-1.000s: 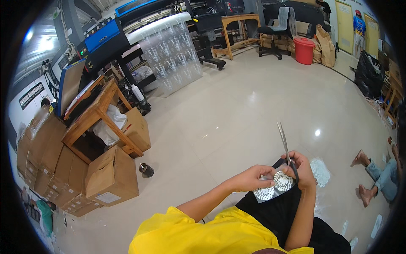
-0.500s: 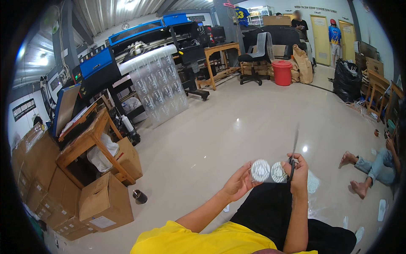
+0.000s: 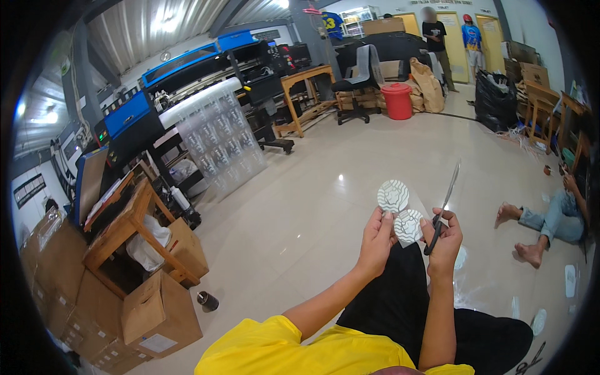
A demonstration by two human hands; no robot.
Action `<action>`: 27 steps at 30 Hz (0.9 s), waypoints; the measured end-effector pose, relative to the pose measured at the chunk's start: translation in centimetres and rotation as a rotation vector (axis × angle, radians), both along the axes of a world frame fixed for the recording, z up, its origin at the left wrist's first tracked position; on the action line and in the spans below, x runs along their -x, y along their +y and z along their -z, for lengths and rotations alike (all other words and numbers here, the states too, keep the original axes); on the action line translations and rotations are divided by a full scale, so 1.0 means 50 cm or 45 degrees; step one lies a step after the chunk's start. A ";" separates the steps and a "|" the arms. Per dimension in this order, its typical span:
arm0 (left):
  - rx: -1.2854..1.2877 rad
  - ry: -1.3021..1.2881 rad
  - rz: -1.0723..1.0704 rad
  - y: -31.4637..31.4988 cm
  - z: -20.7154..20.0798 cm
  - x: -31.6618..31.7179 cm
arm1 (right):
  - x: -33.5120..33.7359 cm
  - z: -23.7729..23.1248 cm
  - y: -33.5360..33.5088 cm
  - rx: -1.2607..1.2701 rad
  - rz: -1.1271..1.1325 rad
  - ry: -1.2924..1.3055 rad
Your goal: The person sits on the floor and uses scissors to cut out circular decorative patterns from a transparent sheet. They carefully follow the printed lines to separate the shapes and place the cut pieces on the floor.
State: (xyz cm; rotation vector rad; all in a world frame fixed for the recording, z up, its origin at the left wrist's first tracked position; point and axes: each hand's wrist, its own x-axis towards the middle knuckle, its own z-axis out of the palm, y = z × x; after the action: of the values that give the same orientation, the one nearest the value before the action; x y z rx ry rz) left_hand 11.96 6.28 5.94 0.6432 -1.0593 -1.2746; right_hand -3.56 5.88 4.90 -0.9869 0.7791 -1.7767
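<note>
My left hand (image 3: 377, 242) pinches a piece of clear film bearing two round white prints with dark wavy lines. The upper round print (image 3: 393, 195) stands above my fingertips. Beside it the lower round print (image 3: 408, 227) sits between my two hands. My right hand (image 3: 445, 242) is closed around the black handles of a pair of scissors (image 3: 451, 186), whose blades point up and away from me. The right thumb also touches the film's right edge. Whether the blades are parted I cannot tell.
Round cutouts (image 3: 539, 321) and film scraps (image 3: 570, 281) lie on the floor at right. A seated person's jeans-clad legs (image 3: 550, 219) are beyond. A dark cylinder (image 3: 207, 301) and cardboard boxes (image 3: 161, 315) stand left. Printed film hangs from a large printer (image 3: 187, 75).
Both hands have risen slightly. The film has turned, its left print swinging upward over the other one. The scissors now tilt to the right, and the view has shifted.
</note>
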 end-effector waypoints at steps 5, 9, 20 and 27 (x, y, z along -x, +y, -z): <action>0.157 -0.028 -0.009 -0.026 -0.024 0.048 | 0.017 0.000 0.015 0.120 0.130 0.133; 0.178 -0.012 0.141 -0.039 -0.045 0.080 | 0.012 -0.012 0.030 0.172 0.267 0.100; 0.093 -0.131 0.646 -0.136 -0.078 0.155 | 0.099 -0.046 0.065 -0.028 0.506 0.179; -0.062 -0.017 0.909 -0.155 -0.016 0.214 | 0.090 0.075 0.231 -0.431 0.414 0.045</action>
State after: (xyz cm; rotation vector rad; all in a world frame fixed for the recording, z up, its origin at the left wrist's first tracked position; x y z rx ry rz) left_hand 1.27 -1.47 6.76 0.3054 -1.3302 -1.9116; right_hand -8.05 17.42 1.15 -0.6954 1.2726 -1.8184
